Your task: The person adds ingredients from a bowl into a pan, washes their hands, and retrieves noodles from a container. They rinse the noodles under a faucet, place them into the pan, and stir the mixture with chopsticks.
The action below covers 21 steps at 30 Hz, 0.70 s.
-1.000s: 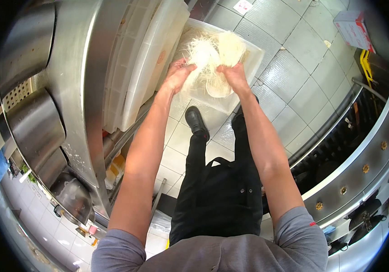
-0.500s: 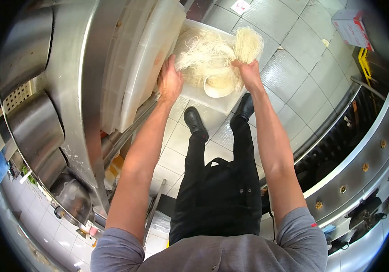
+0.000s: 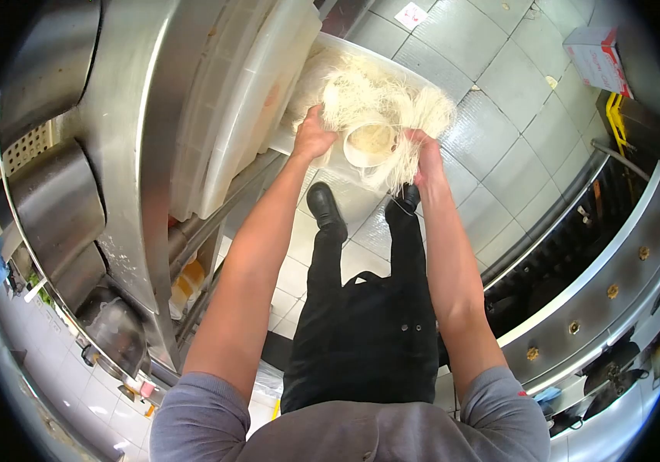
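Note:
A pale plastic bin (image 3: 422, 77) of dry thin noodles (image 3: 380, 96) sits low in front of me. My right hand (image 3: 428, 154) is closed around a bundle of noodles at the bin's right side, with strands hanging below it. On the left, my left hand (image 3: 314, 138) is closed on another clump of noodles, its fingertips partly hidden by strands. Between my two hands lies a white round tub (image 3: 361, 156), tilted with its mouth facing up and some noodles visible inside.
Tall translucent plastic containers (image 3: 245, 115) stand on a metal rack to the left. A steel counter (image 3: 134, 154) runs beside them. To the right is a stove front with knobs (image 3: 574, 327). A carton (image 3: 598, 60) sits at the far right on the tiled floor (image 3: 492, 115).
My left hand has moved right, from the bin's side onto the noodles. My right hand has come down slightly, and its noodle bundle now droops and spreads over the bin's right edge.

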Motion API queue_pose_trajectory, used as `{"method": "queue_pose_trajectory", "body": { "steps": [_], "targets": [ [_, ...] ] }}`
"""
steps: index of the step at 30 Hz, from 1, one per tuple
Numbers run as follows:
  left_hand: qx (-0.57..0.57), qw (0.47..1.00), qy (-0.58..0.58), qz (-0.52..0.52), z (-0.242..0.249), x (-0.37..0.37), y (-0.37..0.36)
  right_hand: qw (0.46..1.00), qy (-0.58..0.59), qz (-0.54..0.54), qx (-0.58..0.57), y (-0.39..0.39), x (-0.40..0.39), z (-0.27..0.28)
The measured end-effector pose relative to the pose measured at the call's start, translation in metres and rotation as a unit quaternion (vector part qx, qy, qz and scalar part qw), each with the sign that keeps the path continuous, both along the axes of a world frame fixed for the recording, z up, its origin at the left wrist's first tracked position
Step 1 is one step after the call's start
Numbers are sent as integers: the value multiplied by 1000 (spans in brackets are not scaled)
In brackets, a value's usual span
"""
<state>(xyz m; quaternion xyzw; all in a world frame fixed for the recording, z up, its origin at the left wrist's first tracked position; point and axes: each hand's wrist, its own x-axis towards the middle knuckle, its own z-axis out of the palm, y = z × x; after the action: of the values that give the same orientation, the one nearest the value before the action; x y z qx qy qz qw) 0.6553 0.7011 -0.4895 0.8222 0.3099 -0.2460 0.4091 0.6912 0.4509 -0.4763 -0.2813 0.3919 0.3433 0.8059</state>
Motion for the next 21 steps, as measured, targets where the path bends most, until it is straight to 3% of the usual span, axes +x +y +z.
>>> {"method": "queue_pose_trajectory", "body": {
  "steps": [3, 4, 7, 8, 11, 13, 15, 18, 21],
  "targets": [
    [-86, 995, -22, 56, -38, -13, 2, 1000, -27, 11, 6, 6, -11, -19],
    [-112, 990, -28, 77, -44, -15, 3, 996, -64, 46, -42, 13, -10, -10],
    [-153, 983, -42, 96, -4, -9, -19, 996, -82, 13, -38, 43, -5, -6],
    [-58, 995, -77, 23, -5, -10, -25, 997, -75, 8, -21, 52, -3, -9],
    [-149, 985, -70, 47, 19, -14, -42, 987, -126, 17, -98, 72, 5, -20],
    [-303, 938, -56, 160, 25, -18, -43, 988, -113, 40, -97, 70, 8, -17],
    [-428, 856, -29, 288, 32, -19, -40, 988, -104, 59, -96, 66, 12, -10],
    [-467, 831, -29, 300, 29, -24, -20, 988, -101, 58, -96, 56, 11, -1],
    [-424, 838, -57, 337, 29, -21, -2, 991, -95, 29, -86, 41, 5, -16]
  ]
}}
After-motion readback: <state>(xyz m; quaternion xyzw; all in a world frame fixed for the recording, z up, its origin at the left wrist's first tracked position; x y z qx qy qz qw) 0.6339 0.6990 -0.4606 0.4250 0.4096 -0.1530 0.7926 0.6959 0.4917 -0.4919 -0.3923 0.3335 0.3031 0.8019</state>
